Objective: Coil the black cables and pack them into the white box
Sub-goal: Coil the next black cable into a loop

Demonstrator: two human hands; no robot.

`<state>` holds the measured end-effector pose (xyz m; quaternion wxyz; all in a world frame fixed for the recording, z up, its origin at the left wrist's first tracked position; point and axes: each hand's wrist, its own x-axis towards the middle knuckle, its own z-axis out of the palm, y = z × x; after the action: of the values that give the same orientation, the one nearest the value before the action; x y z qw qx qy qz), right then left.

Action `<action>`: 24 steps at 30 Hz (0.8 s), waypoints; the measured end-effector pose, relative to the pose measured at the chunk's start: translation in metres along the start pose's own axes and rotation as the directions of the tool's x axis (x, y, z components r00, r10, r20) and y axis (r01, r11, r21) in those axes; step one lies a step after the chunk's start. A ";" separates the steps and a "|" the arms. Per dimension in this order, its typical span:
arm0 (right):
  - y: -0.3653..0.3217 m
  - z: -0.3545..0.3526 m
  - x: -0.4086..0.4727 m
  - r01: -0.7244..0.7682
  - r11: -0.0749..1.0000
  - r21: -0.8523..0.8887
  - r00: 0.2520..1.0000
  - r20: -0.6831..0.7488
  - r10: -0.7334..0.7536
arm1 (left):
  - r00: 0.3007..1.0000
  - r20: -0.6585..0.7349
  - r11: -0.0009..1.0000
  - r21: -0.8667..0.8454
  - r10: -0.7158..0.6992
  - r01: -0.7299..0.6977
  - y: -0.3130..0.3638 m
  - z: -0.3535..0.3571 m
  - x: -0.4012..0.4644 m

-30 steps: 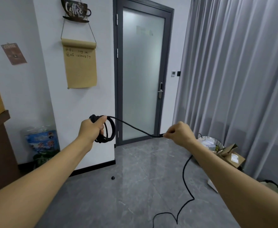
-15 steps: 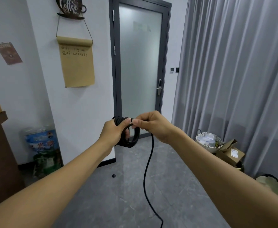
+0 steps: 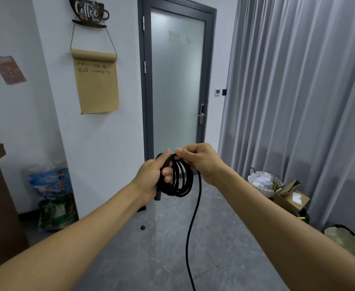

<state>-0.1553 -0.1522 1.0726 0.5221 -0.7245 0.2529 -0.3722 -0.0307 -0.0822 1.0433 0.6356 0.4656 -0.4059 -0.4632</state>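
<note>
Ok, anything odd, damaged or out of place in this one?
Nothing is damaged or spilled. The left hand grips the coil of black cable, the right hand pinches its top, and the uncoiled tail hangs toward the floor. One small dark object lies loose on the floor; I cannot identify it.

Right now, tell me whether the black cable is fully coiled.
Partly coiled: black cable loops in left hand; a loose length hangs below right hand.

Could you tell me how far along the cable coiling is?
Done: several loops of the black cable sit coiled in the left hand. In hand: the right hand pinches another turn onto the coil. Left: the tail trailing to the floor, then packing; no white box in view.
</note>
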 end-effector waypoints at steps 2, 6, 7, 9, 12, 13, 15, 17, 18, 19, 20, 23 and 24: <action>0.001 0.000 0.002 -0.015 1.000 -0.004 1.000 -0.022 0.015 | 1.000 0.014 1.000 -0.015 0.002 -0.002 0.000 0.000 -0.001; 0.002 0.002 0.004 -0.042 0.999 0.018 0.997 -0.057 0.043 | 0.998 0.058 1.000 -0.013 -0.001 0.002 0.000 -0.003 -0.005; 0.003 0.001 0.005 -0.047 0.999 0.022 0.997 -0.061 0.048 | 0.998 0.068 1.000 0.002 0.000 0.000 0.000 -0.004 -0.006; 0.003 0.001 0.005 -0.064 0.998 0.005 0.996 -0.058 0.064 | 0.998 0.064 1.000 0.031 0.003 -0.005 -0.002 -0.006 -0.008; 0.005 0.003 0.006 -0.090 0.995 -0.036 0.995 -0.044 0.088 | 1.000 0.004 1.000 0.011 -0.005 0.005 -0.007 -0.006 -0.008; 0.007 0.004 0.006 -0.098 0.994 -0.047 0.994 -0.045 0.096 | 1.000 -0.016 1.000 -0.005 -0.012 0.012 -0.008 -0.006 -0.008; 0.011 0.003 0.007 -0.122 0.990 -0.069 0.991 -0.054 0.119 | 0.998 -0.050 0.999 -0.034 -0.022 0.021 -0.009 -0.006 -0.008; 0.018 -0.001 0.006 -0.153 0.985 -0.082 0.987 -0.070 0.147 | 0.995 -0.097 0.998 -0.066 -0.024 0.018 -0.007 -0.011 -0.008; 0.022 -0.004 0.004 -0.167 0.982 -0.087 0.983 -0.086 0.160 | 0.992 -0.127 0.997 -0.079 -0.026 0.016 -0.006 -0.015 -0.007; 0.028 -0.008 0.003 -0.179 0.979 -0.092 0.980 -0.103 0.170 | 0.987 -0.157 0.996 -0.086 -0.027 0.014 -0.004 -0.021 -0.006; 0.033 -0.012 0.001 -0.191 0.977 -0.097 0.977 -0.120 0.179 | 0.982 -0.188 0.996 -0.086 -0.029 0.013 -0.004 -0.027 -0.005; 0.045 -0.026 -0.003 -0.228 0.967 -0.113 0.964 -0.165 0.208 | 0.960 -0.277 0.995 -0.101 -0.039 0.012 -0.004 -0.047 0.000; 0.048 -0.030 -0.004 -0.239 0.963 -0.127 0.960 -0.178 0.215 | 0.951 -0.307 0.994 -0.112 -0.047 0.012 -0.004 -0.054 0.002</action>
<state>-0.1810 -0.1821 1.0312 0.4843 -0.6943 0.4029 -0.3478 0.0198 -0.0727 1.0264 0.7087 0.5031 -0.2685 -0.4155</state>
